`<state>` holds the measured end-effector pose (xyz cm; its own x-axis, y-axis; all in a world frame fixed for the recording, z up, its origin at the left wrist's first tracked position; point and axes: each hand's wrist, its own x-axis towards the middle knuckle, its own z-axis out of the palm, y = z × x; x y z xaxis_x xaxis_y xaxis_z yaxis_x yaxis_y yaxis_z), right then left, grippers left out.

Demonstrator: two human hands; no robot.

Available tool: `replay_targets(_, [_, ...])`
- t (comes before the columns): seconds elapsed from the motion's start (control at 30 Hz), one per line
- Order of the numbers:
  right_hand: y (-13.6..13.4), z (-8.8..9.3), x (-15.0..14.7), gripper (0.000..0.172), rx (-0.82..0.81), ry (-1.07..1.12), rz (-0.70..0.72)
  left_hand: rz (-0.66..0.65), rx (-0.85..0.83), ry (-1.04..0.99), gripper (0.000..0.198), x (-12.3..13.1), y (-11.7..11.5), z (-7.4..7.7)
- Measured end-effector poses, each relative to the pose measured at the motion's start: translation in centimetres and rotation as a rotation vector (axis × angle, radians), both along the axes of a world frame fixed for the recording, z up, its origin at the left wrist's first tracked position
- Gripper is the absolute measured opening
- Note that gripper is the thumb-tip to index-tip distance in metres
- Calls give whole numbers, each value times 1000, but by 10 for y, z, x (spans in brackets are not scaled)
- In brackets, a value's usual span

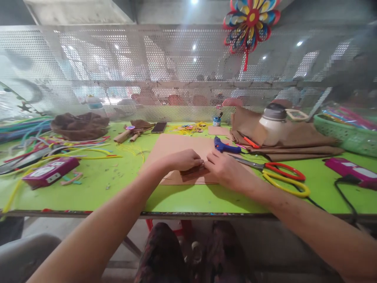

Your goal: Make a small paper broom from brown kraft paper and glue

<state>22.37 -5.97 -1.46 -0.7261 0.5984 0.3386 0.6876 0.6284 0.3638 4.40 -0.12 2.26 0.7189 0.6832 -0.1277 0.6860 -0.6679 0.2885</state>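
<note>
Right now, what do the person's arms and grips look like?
The bare left forearm and bare right forearm show no sleeves, watch or bracelet; a few small dark marks dot the right one. The ungloved left grip and ungloved right grip are human hands.

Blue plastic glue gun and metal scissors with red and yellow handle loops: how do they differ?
The glue gun is mostly blue; the scissors have one red and one yellow loop. The glue gun lies farther back; the scissors lie nearer the green table's front edge. The glue gun looks shorter than the scissors. Both lie near the right hand.
</note>
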Motion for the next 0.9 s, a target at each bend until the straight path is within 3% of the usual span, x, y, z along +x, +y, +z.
replay_targets(0.17, [1,7,1,21,47,134,-6,51,-422,-481,40,-15,-1,-9])
replay_targets(0.3, [6,3,0,21,24,214,45,78,-679,-571,37,-16,-2,-16])
replay_targets(0.47, [23,-6,6,22,-40,519,95,129,-752,-619,38,-14,-2,-18])
replay_targets(0.53, [30,-6,12,39,-166,772,86,144,-745,-638,37,-14,-2,-16])
replay_targets(0.6, [34,-3,17,50,-420,1037,50,145,-666,-660,36,-15,-2,-14])
replay_targets(0.67, [35,1,19,47,-716,1241,17,126,-569,-667,37,-16,-3,-13])
replay_targets(0.77, [32,4,17,32,-1051,1356,56,66,-522,-672,36,-15,-3,-13])
replay_targets(0.83, [30,4,14,28,-1143,1376,71,45,-521,-680,34,-13,-2,-14])
replay_targets(0.9, [30,3,11,28,-1130,1411,26,56,-528,-676,32,-12,-3,-15])
